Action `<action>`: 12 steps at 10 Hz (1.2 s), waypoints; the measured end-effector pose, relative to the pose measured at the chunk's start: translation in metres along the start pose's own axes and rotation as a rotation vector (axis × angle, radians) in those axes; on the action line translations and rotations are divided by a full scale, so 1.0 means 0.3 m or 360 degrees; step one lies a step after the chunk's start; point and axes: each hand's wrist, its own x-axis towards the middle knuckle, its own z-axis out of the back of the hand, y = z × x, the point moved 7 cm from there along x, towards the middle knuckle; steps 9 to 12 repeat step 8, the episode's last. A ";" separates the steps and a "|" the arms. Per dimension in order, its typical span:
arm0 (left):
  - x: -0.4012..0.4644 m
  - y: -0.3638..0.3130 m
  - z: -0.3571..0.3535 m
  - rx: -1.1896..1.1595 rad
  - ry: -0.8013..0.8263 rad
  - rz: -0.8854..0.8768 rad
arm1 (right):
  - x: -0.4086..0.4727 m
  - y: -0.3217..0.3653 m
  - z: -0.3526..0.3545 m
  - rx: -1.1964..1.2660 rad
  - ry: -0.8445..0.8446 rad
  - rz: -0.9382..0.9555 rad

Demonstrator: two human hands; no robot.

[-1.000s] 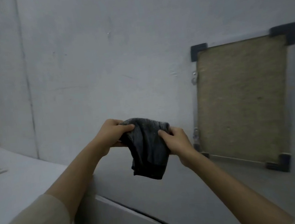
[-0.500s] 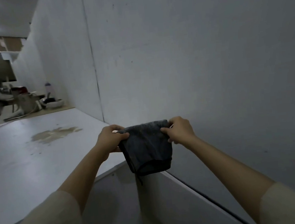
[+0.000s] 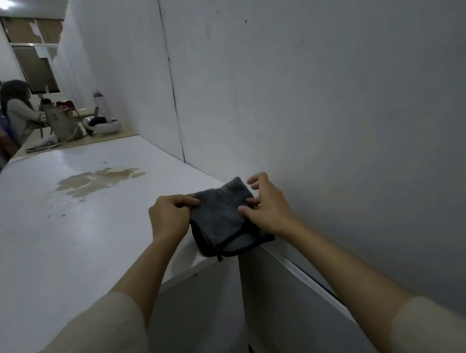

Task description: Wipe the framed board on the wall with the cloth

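Left hand point(image 3: 169, 217): fingers curled, pinching the left edge of the cloth point(image 3: 220, 217) between thumb and fingers.
Right hand point(image 3: 268, 205): partly open; thumb and a lower finger touch the cloth's right side, the upper fingers lifted off and spread toward the wall point(image 3: 334, 106). Whether it really grips the cloth cannot be told.
Cloth: dark grey, folded, dark-edged; it sits at the near right corner of the table point(image 3: 59, 239), its lower edge hanging over the table's end, close to the wall.
Board: out of view.
Table: long, white, running along the wall; a brownish stain point(image 3: 97, 180) lies on its top, well beyond the hands.
Sleeves: pale beige, on both forearms at the bottom of the view.
Far end: a seated person point(image 3: 19, 110) at another table, with a bag point(image 3: 62, 124) and a white bowl point(image 3: 102, 126) beside them.
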 end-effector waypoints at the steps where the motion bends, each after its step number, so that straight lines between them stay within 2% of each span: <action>1: 0.025 0.042 -0.040 0.0394 0.0097 -0.0151 | 0.014 -0.042 -0.084 -0.0430 0.0167 0.0167; 2: 0.054 0.078 -0.037 0.0803 0.0058 -0.0213 | 0.039 -0.051 -0.122 -0.0608 0.0256 0.0217; 3: 0.071 0.105 -0.029 0.0993 -0.0004 -0.0228 | 0.069 -0.050 -0.162 -0.0735 0.0341 0.0256; 5: 0.054 0.096 -0.042 0.1146 0.0211 -0.0211 | 0.080 -0.056 -0.182 -0.1013 0.0445 0.0263; 6: 0.031 0.082 -0.049 0.1313 0.0424 -0.0178 | 0.056 -0.066 -0.167 -0.1076 0.0563 0.0134; 7: -0.029 0.042 -0.051 0.1419 0.0499 -0.0268 | -0.020 -0.051 -0.099 -0.1048 0.0560 0.0044; 8: -0.093 -0.035 -0.034 0.1289 0.0436 -0.0376 | -0.104 -0.004 0.004 -0.1016 0.0352 0.0110; 12: -0.093 -0.035 -0.034 0.1289 0.0436 -0.0376 | -0.104 -0.004 0.004 -0.1016 0.0352 0.0110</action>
